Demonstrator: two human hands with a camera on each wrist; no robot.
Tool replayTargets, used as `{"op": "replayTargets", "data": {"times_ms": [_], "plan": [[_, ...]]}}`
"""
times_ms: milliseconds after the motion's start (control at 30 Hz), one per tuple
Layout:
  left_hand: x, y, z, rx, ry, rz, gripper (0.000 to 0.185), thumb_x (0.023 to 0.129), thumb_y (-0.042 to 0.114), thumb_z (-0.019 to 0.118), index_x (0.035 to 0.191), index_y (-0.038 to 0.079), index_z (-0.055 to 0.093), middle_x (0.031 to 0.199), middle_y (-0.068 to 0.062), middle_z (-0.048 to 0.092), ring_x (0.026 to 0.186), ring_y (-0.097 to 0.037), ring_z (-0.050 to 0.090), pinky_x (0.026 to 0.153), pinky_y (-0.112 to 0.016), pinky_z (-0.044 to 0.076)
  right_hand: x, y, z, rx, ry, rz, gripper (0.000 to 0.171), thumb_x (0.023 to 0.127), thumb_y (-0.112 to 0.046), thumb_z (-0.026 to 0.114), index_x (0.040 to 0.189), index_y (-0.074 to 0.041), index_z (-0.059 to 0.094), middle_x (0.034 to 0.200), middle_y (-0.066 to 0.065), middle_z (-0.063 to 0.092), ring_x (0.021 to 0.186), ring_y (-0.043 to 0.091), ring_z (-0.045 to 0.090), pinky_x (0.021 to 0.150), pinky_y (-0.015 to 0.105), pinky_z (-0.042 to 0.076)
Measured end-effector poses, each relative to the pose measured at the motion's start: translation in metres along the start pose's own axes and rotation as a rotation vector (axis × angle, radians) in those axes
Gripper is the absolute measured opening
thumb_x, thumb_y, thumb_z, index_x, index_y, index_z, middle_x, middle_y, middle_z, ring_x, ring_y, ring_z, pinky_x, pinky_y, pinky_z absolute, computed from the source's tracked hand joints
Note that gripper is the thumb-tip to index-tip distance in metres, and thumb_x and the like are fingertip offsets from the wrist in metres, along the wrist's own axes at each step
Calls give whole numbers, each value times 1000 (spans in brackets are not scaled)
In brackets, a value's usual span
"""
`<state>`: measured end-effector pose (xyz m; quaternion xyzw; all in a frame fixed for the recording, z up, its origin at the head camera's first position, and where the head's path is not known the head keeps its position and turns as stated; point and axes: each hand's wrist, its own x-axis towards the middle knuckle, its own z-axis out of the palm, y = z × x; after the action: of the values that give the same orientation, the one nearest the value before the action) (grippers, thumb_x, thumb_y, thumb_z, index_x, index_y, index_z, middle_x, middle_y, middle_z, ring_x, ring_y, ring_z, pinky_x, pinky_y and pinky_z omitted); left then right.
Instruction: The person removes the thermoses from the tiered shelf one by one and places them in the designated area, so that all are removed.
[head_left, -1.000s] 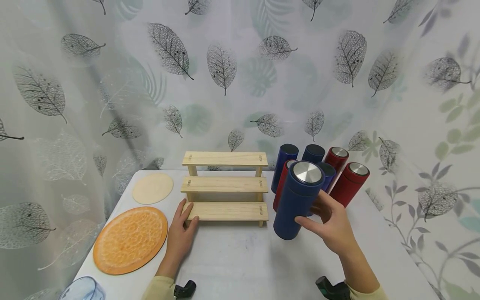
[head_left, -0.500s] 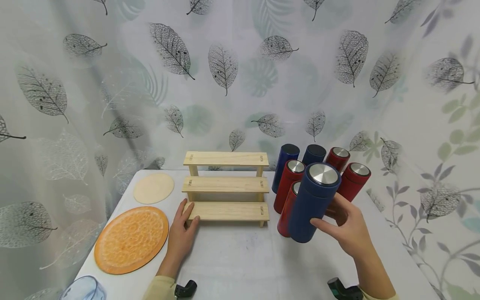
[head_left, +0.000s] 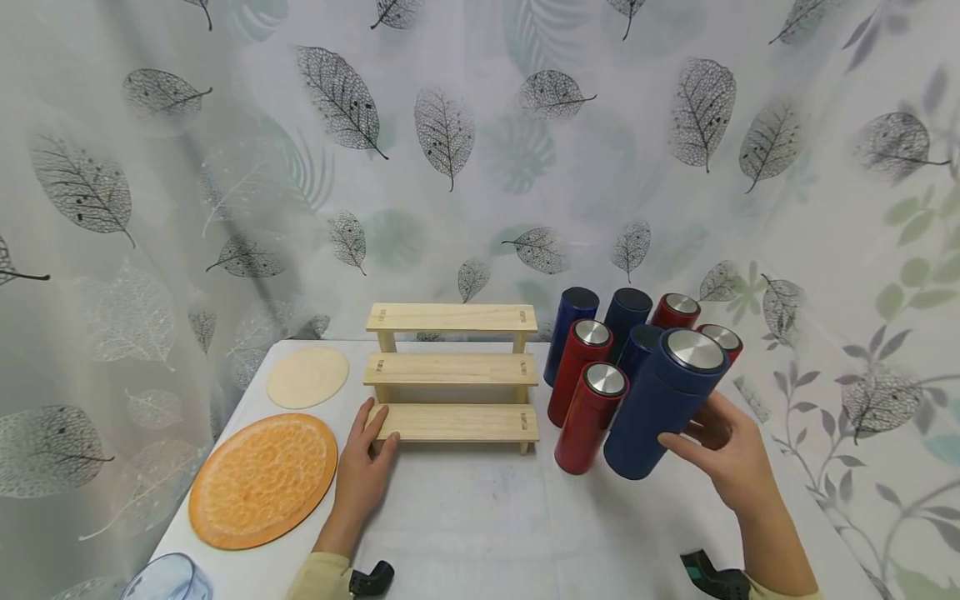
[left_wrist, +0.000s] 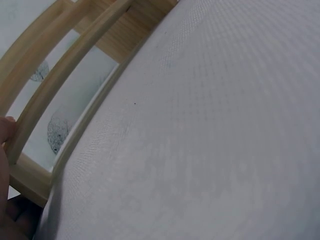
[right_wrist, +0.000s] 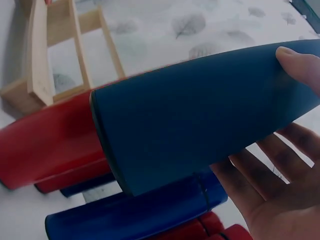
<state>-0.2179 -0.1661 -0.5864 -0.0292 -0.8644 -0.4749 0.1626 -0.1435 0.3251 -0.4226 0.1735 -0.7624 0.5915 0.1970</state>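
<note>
My right hand (head_left: 727, 458) grips a dark blue thermos bottle (head_left: 660, 408) with a silver-topped lid, thumb on the near side and fingers on the far side. The bottle leans, its lid toward the right; the right wrist view shows its blue body (right_wrist: 200, 115) across the middle. Beside it stand red thermos bottles (head_left: 588, 425) and blue ones (head_left: 568, 333), partly hidden behind one another. My left hand (head_left: 363, 471) holds the left end of the lowest board of a three-step wooden stand (head_left: 453, 422), with the thumb at the front edge.
An orange round mat (head_left: 262, 482) and a smaller cream disc (head_left: 307, 377) lie at the left of the white table (head_left: 480, 525). A clear bluish glass vessel (head_left: 167, 579) stands at the front left corner. A leaf-print curtain (head_left: 442, 167) hangs behind.
My right hand has moved right with the blue thermos bottle, which leans further right. A red thermos bottle in front, earlier hidden behind it, now shows. My left hand stays on the stand.
</note>
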Motion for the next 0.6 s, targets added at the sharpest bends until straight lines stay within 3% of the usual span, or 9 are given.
{"op": "replayTargets", "data": {"times_ms": [233,600], "plan": [[0,2,0,-13,-1,5,56,110,25,69,161,8,53,177,-9,29,162,-32,25,127,-58,26,1,18,-10,-98,48,82,78,87,19,77,159,-3,54,132,-12,72,113,5,71,92,17,56],[0,1,-1,-5,-3,3,56,110,25,68,161,8,54,177,-11,29,162,-32,25,127,-58,26,-5,59,-16,-76,31,177,78,93,10,80,163,-9,50,136,-15,69,119,3,68,93,16,55]]}}
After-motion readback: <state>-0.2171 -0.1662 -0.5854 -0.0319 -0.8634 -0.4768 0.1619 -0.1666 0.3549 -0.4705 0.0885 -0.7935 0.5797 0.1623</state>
